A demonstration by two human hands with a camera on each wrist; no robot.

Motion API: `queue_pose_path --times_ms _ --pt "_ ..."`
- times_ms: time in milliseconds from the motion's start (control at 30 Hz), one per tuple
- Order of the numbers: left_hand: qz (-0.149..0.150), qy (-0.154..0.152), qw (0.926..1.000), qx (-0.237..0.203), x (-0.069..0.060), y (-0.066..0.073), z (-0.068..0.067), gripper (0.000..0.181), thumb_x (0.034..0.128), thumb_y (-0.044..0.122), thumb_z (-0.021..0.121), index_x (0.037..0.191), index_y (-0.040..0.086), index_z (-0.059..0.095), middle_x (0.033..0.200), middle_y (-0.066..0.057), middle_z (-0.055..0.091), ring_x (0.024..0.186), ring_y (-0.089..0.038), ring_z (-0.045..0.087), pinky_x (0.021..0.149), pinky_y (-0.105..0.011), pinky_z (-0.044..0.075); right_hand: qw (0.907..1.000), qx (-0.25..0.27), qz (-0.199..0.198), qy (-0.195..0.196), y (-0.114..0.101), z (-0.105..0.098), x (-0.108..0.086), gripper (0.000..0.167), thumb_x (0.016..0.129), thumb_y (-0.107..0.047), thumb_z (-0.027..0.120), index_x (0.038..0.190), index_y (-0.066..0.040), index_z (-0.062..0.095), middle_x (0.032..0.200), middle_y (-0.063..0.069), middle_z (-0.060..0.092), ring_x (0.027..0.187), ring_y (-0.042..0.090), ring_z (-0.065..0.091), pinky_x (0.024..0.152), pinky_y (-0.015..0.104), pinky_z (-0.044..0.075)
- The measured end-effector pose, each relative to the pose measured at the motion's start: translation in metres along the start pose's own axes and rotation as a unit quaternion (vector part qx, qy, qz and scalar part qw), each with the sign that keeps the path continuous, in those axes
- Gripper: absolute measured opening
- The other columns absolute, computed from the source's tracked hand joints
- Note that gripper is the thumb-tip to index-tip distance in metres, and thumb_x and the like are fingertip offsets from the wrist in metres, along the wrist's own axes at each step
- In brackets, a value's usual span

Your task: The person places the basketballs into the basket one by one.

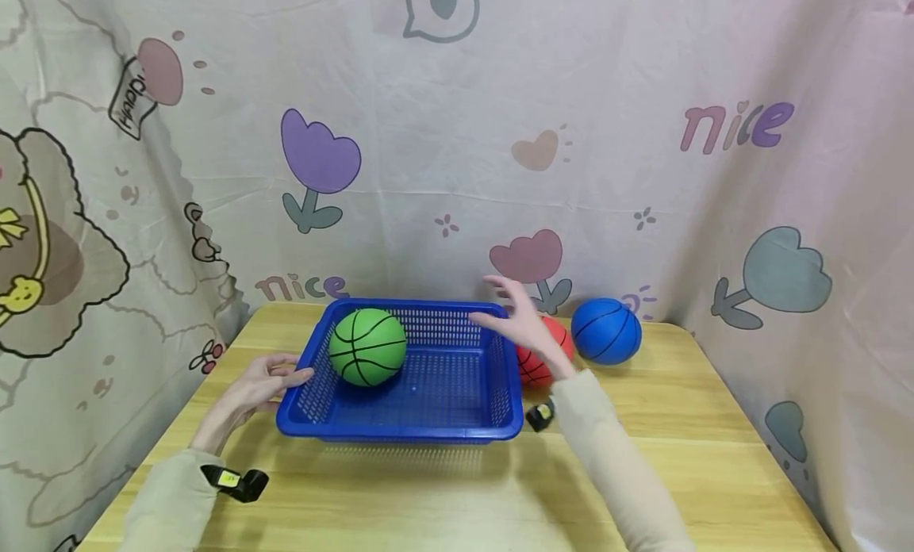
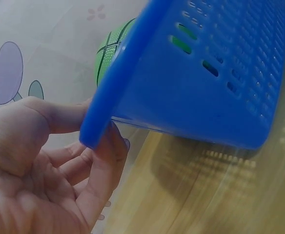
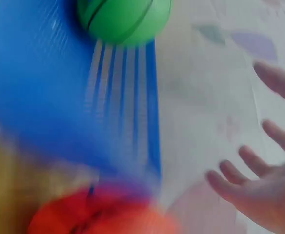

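A blue plastic basket [image 1: 400, 435] holds a green ball [image 1: 367, 347] at its left end. My left hand [image 1: 260, 385] grips the basket's left rim, thumb on top and fingers beneath, as the left wrist view also shows around the rim [image 2: 118, 78]. Above the basket's right rear corner, my right hand [image 1: 517, 318] is spread and holds nothing. Behind the right forearm, a red ball [image 1: 557, 338] lies beside the basket's right side. In the right wrist view, the fingers of my right hand [image 3: 264, 180] are apart, away from the blurred basket.
A blue ball [image 1: 606, 331] sits on the wooden table [image 1: 643, 425] to the right of the red one, near the back edge. A printed curtain [image 1: 428, 139] hangs behind the table and along both sides.
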State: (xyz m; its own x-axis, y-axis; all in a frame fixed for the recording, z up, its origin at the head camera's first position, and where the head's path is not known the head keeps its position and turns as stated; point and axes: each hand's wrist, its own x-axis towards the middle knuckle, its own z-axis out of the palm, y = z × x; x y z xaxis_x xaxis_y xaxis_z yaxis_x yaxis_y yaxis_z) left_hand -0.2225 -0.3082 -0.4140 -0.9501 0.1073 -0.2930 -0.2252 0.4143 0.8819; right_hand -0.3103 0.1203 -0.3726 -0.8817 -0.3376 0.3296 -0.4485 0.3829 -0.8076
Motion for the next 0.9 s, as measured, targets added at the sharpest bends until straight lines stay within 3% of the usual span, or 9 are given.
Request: queue_pose_path --times_ms 133,233,367,500,900 --pt "0.0 -0.003 1.0 0.001 0.0 0.0 0.0 0.076 0.1012 0.035 0.061 0.151 -0.011 0.026 0.152 -0.039 0.035 0.096 -0.016 0.07 0.084 -0.041 0.063 0.9914 0.008 0.036 0.126 0.034 -0.027 -0.031 0.057 0.09 -0.019 0.075 0.141 -0.008 0.052 0.149 0.018 0.049 0.138 0.037 0.045 0.119 0.056 0.035" --pt "-0.002 -0.003 1.0 0.004 -0.002 -0.001 -0.002 0.076 0.1016 0.035 0.06 0.152 -0.011 0.025 0.151 -0.039 0.038 0.095 -0.016 0.07 0.084 -0.041 0.063 0.985 -0.001 0.068 0.159 0.055 -0.035 -0.046 0.056 0.092 -0.022 0.074 0.142 -0.009 0.052 0.148 0.017 0.051 0.14 0.034 0.042 0.12 0.055 0.033" --pt "-0.002 -0.001 1.0 0.004 -0.001 -0.001 -0.001 0.076 0.101 0.035 0.061 0.151 -0.01 0.027 0.147 -0.036 0.045 0.094 -0.016 0.07 0.083 -0.04 0.063 0.9823 0.003 0.099 0.159 0.07 -0.035 -0.057 0.058 0.093 -0.027 0.072 0.144 -0.01 0.05 0.149 0.016 0.051 0.14 0.034 0.041 0.119 0.055 0.035" --pt "-0.001 -0.003 1.0 0.008 0.0 -0.001 0.0 0.077 0.101 0.036 0.061 0.151 -0.01 0.026 0.149 -0.037 0.042 0.095 -0.016 0.07 0.084 -0.041 0.062 0.9804 0.003 0.122 0.155 0.076 -0.03 -0.06 0.06 0.093 -0.03 0.071 0.145 -0.014 0.047 0.148 0.014 0.052 0.137 0.033 0.045 0.114 0.055 0.042" --pt "-0.002 0.0 0.9999 0.015 0.001 -0.002 0.0 0.079 0.1016 0.036 0.06 0.152 -0.012 0.023 0.151 -0.039 0.038 0.1 -0.019 0.07 0.085 -0.042 0.062 0.9674 -0.073 0.167 0.176 0.083 -0.02 -0.063 0.067 0.091 -0.039 0.072 0.147 -0.014 0.046 0.149 0.017 0.038 0.139 0.038 0.034 0.105 0.064 0.047"
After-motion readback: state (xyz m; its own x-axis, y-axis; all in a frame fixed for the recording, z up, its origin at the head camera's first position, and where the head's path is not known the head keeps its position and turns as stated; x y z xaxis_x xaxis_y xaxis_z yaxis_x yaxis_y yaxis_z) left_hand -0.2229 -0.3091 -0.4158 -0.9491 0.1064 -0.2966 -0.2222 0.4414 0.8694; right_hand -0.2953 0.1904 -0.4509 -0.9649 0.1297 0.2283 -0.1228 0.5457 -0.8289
